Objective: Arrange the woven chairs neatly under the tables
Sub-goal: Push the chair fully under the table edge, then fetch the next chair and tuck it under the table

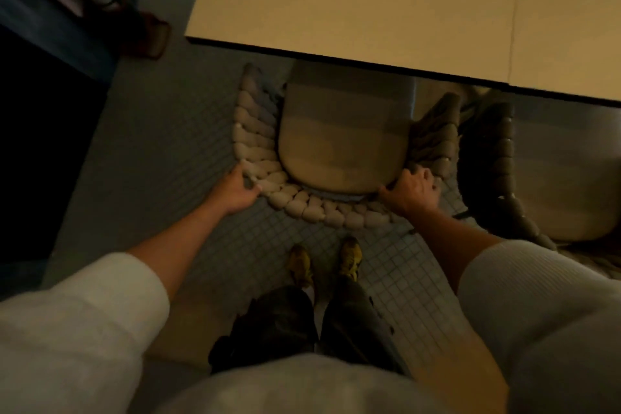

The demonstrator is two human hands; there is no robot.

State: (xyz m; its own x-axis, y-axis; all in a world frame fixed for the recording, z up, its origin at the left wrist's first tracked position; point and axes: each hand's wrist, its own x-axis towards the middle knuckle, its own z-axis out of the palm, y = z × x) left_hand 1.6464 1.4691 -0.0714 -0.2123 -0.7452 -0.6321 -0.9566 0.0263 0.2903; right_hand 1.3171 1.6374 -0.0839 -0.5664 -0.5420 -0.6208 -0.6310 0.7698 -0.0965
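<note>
A person is standing behind a woven chair (312, 210) and looking straight down at it. The left grip (235, 190) is curling its fingers around the thick braided rim at the chair's left rear corner. The right grip (411, 190) is clasping the rim at the right rear corner. The chair is sitting on a tiled floor (161, 131). The front of its seat cushion (342, 144) is tucking beneath the dark edge of a pale surface (369, 3).

The step in hand is looking like a straight push forward. Pushing evenly with both arms is probably what is needed, so that the chair is sliding in square to the surface edge rather than twisting. A second chair (504, 158) is standing just beside it on the right, with the two armrests nearly touching. Steering slightly away from that side is likely helping to avoid a snag. The grout lines of the floor may be catching the legs, so lifting the back a little could be easing the slide.

The chair's rim is forming a horseshoe of fat, pale rope loops wound side by side. The cushion is rounded at the back and is showing broad beige and grey bands. Dim light is muting all the colours.
</note>
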